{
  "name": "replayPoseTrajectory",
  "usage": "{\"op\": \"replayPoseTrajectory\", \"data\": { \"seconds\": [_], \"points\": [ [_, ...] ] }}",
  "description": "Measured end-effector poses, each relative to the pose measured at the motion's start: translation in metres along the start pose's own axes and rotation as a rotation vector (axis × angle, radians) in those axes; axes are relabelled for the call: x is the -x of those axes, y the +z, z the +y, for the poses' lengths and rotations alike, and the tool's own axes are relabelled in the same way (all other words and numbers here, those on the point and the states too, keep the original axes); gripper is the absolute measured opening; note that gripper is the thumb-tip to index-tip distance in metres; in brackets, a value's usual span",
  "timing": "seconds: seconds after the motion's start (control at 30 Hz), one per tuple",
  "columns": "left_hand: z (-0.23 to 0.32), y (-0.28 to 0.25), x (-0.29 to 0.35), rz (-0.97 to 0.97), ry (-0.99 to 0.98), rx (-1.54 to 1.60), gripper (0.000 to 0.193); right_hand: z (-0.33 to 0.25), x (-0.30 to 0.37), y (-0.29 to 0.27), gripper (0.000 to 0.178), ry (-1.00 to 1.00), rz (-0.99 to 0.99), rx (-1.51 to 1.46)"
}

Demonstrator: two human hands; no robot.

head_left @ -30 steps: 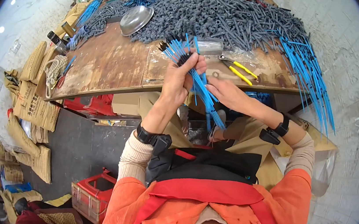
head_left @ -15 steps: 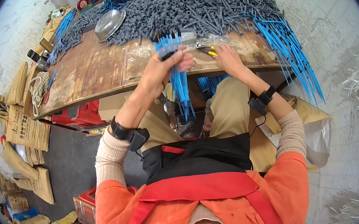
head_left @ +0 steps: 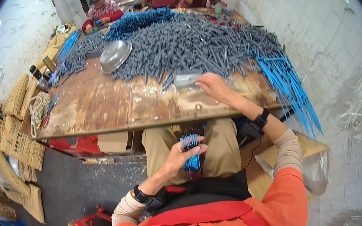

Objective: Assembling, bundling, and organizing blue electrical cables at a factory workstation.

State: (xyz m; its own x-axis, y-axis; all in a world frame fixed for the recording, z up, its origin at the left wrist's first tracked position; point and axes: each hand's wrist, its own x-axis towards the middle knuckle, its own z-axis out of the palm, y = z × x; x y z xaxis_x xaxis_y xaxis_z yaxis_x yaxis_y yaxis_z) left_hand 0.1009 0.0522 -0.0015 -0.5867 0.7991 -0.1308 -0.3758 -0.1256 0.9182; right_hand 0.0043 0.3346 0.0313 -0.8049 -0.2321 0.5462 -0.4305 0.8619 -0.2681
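My left hand (head_left: 184, 156) is wrapped round a bundle of thin blue rods (head_left: 193, 161), low between my knees and below the table edge. Blue ends stick up past its fingers. My right hand (head_left: 216, 88) reaches over the table with fingertips drawn together at the right end of a small clear plastic box (head_left: 186, 80). Whether anything is pinched in them is too small to make out. A bit of yellow, perhaps a pliers handle (head_left: 242, 95), shows beside the right wrist.
A large heap of grey ribbed plastic plugs (head_left: 184, 46) covers the far part of the wooden table (head_left: 98, 97). A metal bowl (head_left: 115, 56) tilts against it. More blue rods (head_left: 288, 89) overhang the right edge. Coiled rope (head_left: 38, 108) hangs at the left corner. Several people sit beyond.
My left hand has dropped with the rods from above the table edge to between my knees. My right hand has moved left from the yellow-handled pliers to the clear box. The view has tilted up.
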Motion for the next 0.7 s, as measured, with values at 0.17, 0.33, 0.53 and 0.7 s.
{"op": "replayPoseTrajectory", "data": {
  "seconds": [0.17, 0.33, 0.53, 0.7],
  "points": [
    [-0.024, -0.034, -0.063, -0.048, 0.18, -0.179, 0.025, 0.034, -0.03, 0.033, 0.018, -0.046, -0.169, 0.206],
    [-0.016, -0.048, -0.076, -0.053, 0.279, -0.305, 0.024, 0.022, -0.039, 0.035, 0.023, -0.132, -0.306, 0.222],
    [-0.002, -0.06, -0.099, -0.113, 0.152, -0.299, 0.025, 0.061, -0.046, 0.035, 0.03, 0.023, -0.334, -0.033],
    [-0.003, -0.063, -0.09, -0.002, 0.046, -0.073, 0.025, 0.06, -0.073, 0.03, 0.015, -0.043, -0.247, -0.044]
  ]
}}
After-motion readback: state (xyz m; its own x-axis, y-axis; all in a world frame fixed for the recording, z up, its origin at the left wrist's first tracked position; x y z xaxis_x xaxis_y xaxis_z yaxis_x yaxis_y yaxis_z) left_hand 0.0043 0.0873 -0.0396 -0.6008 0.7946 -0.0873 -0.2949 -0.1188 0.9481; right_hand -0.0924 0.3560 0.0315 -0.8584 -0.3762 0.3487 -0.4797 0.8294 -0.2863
